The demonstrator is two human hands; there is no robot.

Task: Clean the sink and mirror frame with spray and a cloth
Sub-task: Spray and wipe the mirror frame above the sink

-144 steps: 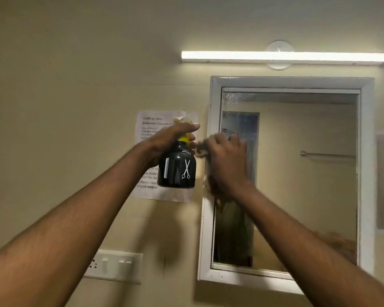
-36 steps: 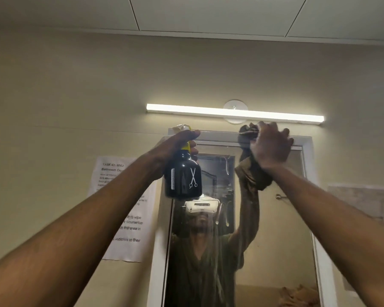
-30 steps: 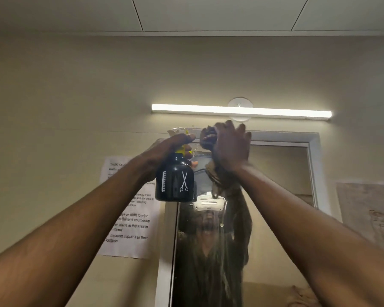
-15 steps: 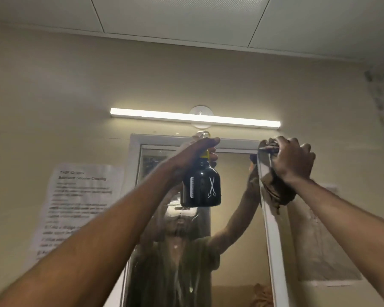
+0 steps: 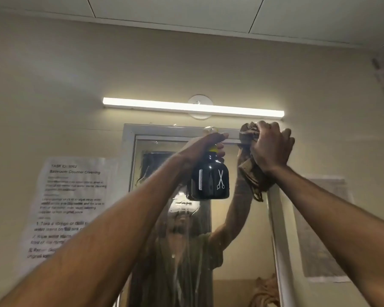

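The mirror's white frame (image 5: 175, 130) fills the middle of the wall, and its glass (image 5: 235, 247) reflects a person. My right hand (image 5: 272, 147) presses a crumpled brown cloth (image 5: 249, 138) against the frame's top right corner; part of the cloth hangs below my wrist. My left hand (image 5: 208, 144) grips the neck of a black spray bottle (image 5: 210, 179) with a yellow collar and white scissors print, held in front of the glass just left of the cloth. The sink is out of view.
A lit tube light (image 5: 193, 108) runs just above the frame. A printed task sheet (image 5: 69, 204) hangs on the wall to the left, another paper (image 5: 319, 229) to the right. Ceiling panels are overhead.
Since about a second ago my right hand has dragged the cloth along the frame's top from the left part to the right corner. The bottle stays raised in my left hand.
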